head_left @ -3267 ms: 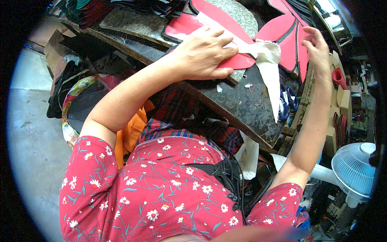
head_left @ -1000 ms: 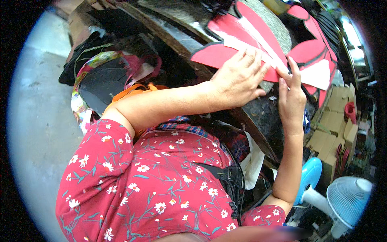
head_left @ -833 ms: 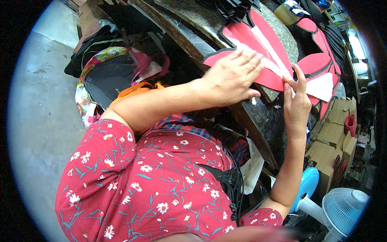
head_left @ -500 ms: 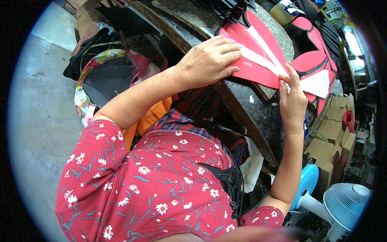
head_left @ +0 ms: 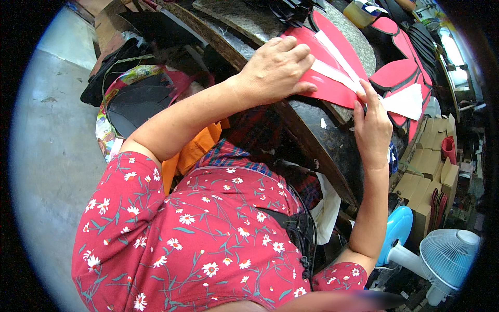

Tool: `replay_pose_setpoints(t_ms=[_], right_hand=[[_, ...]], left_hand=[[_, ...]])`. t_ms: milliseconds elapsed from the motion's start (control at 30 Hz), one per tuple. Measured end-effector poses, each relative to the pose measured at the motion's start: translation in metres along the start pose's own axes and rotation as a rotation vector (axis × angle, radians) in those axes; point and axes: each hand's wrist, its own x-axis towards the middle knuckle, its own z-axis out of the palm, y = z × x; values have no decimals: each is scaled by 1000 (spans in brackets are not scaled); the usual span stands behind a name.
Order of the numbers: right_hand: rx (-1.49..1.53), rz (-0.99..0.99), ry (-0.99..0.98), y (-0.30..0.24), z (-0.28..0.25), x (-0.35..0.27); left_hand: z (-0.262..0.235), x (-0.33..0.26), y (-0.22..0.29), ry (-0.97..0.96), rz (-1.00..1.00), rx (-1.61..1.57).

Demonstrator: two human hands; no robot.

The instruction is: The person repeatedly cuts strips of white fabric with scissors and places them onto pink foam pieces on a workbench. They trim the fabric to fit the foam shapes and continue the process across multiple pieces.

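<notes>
A red sheet piece (head_left: 332, 88) with a rounded outline lies at the upper right of the table. Two narrow white strips meet in a V on it; the lower white strip (head_left: 332, 74) runs between my hands. My left hand (head_left: 278, 70) is over the left part of the piece, its fingers bent together at that strip's far end and the thumb apart on the red surface. Those fingertips are partly hidden. At the piece's right corner, where the strips converge, my right hand (head_left: 373, 122) pinches the strip's end between thumb and fingers.
Several red pieces with black edging (head_left: 397, 75) and a white scrap (head_left: 405, 101) lie to the right. The worktable edge (head_left: 317, 151) slants before me. Cardboard boxes (head_left: 426, 156) and a blue fan (head_left: 449, 255) stand at right; a bag of black pieces (head_left: 140, 104) is at left.
My left fingers have lifted and bent more, having lain flatter along the strip before. My right hand has shifted slightly left. The red piece stays nearly in place.
</notes>
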Motion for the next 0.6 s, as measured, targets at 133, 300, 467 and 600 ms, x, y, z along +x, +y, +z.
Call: replay_pose_setpoints(t_ms=[133,300,467,600], right_hand=[[148,114,-58,6,-2,3],[303,183,-106,13,-2,1],[417,273,-86,31,-32,-27],[-27,400,-163,51,-76,-70]], left_hand=[[0,-3,-3,38,58,-24],[3,1,-6,-63,-12,-26],[-2,3,-2,-75,-15,9],[-19,-8,6,-114,27,20]])
